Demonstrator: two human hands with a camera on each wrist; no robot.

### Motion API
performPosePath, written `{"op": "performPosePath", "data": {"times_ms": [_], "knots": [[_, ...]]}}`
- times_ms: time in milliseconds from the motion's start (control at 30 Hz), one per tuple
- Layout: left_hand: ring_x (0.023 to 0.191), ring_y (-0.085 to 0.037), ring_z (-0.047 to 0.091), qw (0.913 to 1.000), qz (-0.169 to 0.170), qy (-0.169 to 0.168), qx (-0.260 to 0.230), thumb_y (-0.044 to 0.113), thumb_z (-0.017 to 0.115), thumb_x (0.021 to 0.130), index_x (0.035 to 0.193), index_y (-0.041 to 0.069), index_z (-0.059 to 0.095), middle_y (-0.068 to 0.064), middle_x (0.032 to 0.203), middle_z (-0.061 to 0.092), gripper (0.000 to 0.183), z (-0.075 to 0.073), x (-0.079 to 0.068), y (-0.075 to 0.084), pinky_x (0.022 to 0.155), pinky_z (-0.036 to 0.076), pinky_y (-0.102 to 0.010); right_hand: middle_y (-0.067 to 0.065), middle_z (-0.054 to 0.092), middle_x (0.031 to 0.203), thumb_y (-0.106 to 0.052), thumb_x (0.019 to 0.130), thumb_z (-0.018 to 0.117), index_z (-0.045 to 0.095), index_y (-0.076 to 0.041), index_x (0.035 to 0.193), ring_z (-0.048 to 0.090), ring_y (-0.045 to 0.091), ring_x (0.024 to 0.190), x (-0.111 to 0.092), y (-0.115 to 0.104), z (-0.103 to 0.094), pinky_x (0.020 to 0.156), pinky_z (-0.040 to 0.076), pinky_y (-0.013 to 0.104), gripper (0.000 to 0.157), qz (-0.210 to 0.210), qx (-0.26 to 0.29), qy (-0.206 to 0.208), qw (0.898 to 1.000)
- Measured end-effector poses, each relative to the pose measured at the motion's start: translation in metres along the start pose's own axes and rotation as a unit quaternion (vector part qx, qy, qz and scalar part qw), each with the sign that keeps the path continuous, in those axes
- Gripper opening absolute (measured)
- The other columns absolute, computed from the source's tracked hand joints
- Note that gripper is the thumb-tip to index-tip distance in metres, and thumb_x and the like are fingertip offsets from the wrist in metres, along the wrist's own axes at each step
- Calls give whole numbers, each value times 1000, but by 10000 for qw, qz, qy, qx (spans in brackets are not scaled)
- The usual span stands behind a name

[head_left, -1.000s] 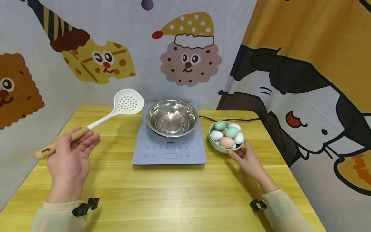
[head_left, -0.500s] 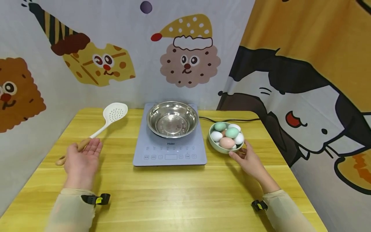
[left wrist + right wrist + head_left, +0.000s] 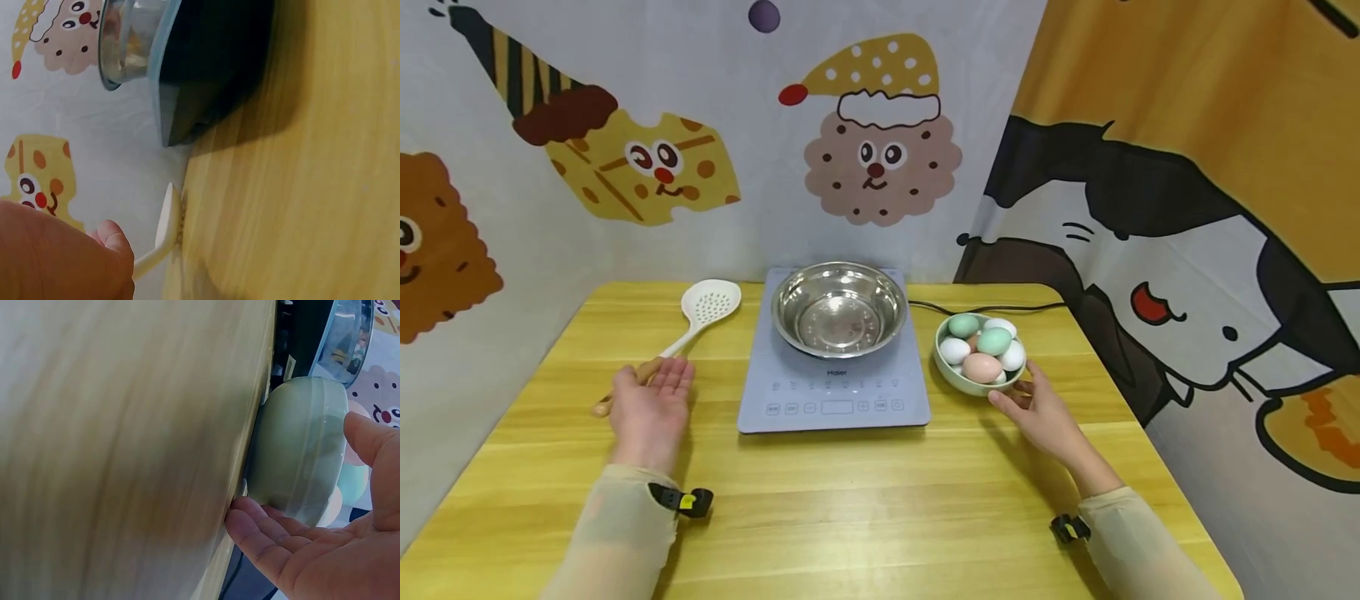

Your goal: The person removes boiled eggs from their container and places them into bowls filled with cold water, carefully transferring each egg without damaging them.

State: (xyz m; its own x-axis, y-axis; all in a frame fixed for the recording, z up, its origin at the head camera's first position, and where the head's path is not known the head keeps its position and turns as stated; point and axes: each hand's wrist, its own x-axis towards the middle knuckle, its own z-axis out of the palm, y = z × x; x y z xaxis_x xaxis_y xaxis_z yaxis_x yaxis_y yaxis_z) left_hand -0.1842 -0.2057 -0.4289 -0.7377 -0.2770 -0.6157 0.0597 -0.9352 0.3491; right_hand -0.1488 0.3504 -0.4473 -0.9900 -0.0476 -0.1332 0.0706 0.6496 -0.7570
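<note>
In the head view my left hand (image 3: 653, 412), palm up, has its thumb over the wooden handle of a white skimmer (image 3: 711, 302). The skimmer's perforated head is low at the back left of the table; in the left wrist view the skimmer (image 3: 165, 228) is edge-on, close to the wood. My right hand (image 3: 1047, 421) grips the near right side of a pale green bowl (image 3: 953, 377) heaped with white, green and pinkish eggs (image 3: 982, 367). Seen from the right wrist, the thumb is at the rim of the bowl (image 3: 294, 447) and the fingers are low along its side.
Between the hands sits a grey-blue induction cooktop (image 3: 835, 408) carrying a shiny steel basin (image 3: 838, 323). A black cord (image 3: 1022, 309) runs behind the bowl to the right. Cartoon-printed curtains (image 3: 760, 225) hang along the table's back and sides.
My left hand has moved to the right and lowered the skimmer from above the table to near its surface. The right hand keeps its place at the bowl.
</note>
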Motion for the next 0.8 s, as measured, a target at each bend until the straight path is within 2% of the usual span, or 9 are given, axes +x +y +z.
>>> {"op": "performPosePath", "data": {"times_ms": [200, 400, 500, 567, 667, 800], "knots": [[132, -23, 54, 9999, -33, -130, 51, 41, 46, 114, 139, 17, 44, -3, 138, 48, 35, -6, -1, -6, 121, 50, -38, 42, 37, 161, -53, 106, 63, 0, 0, 170, 53, 55, 142, 2, 1, 0, 110, 56, 60, 104, -2, -84, -7, 10000], [133, -28, 54, 9995, -9, -304, -39, 49, 52, 110, 147, 38, 30, -4, 145, 41, 45, -18, -17, -10, 119, 52, -42, 41, 36, 162, -51, 106, 64, 1, 0, 170, 54, 55, 141, 3, 3, 0, 109, 58, 59, 103, -62, -9, -2, 10000], [132, -30, 54, 9996, 5, -280, -49, 51, 49, 110, 146, 44, 25, -4, 145, 40, 43, -28, -25, -8, 121, 50, -43, 41, 36, 162, -51, 106, 64, 0, -1, 170, 54, 55, 142, 3, 3, 1, 109, 58, 59, 104, -56, 8, -33, 10000], [131, -30, 55, 9998, -57, -198, -42, 51, 45, 112, 145, 45, 25, -4, 144, 41, 39, -34, -29, -6, 123, 49, -42, 41, 36, 162, -53, 105, 63, -1, -1, 170, 53, 54, 142, 3, 3, 1, 109, 57, 59, 105, -14, -5, -55, 10000], [130, -28, 56, 9998, -143, -51, 96, 48, 40, 114, 143, 39, 28, -3, 139, 46, 33, -41, -33, -4, 124, 47, -40, 41, 36, 162, -55, 105, 63, -2, -1, 170, 53, 54, 143, 3, 3, 0, 109, 57, 60, 107, 21, -9, -79, 10000], [125, -27, 60, 9991, -79, 89, 407, 43, 37, 115, 142, 30, 33, -3, 134, 50, 30, -50, -40, -1, 120, 52, -39, 41, 36, 163, -54, 105, 64, -1, -1, 170, 53, 54, 142, 3, 3, 0, 109, 58, 59, 107, -5, 17, -88, 10000]]}}
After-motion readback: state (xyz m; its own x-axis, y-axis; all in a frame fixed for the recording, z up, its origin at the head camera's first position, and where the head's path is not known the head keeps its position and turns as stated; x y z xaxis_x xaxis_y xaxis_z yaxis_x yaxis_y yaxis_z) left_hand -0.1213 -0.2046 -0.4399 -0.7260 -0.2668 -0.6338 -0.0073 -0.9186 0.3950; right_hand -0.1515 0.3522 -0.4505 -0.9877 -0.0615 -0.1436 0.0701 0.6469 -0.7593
